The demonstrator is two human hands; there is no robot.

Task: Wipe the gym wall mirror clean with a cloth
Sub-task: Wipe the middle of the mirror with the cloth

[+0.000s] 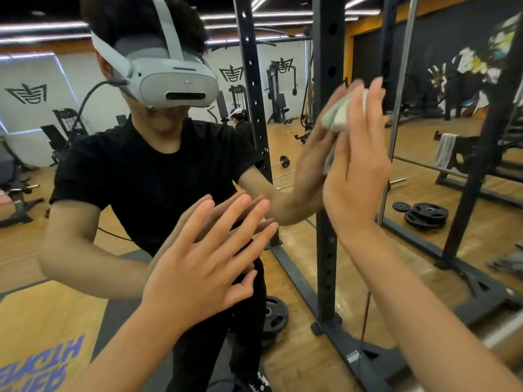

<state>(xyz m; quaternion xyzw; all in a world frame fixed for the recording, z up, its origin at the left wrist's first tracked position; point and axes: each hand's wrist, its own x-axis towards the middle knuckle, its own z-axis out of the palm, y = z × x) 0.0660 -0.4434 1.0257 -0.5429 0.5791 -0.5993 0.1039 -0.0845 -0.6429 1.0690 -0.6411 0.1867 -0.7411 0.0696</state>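
Pressing cloth [346, 114] on mirror [294, 131] | cloth under flat right grip [356, 176]

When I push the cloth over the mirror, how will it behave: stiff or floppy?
Probably floppy: the cloth bunches in folds under the right hand. Likely light, since flat fingers alone pin it to the mirror. It may slide easily.

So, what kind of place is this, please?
A gym, most likely: a black power rack stands by the wall mirror, weight plates lie on the wooden floor, and a cable machine shows in the reflection.
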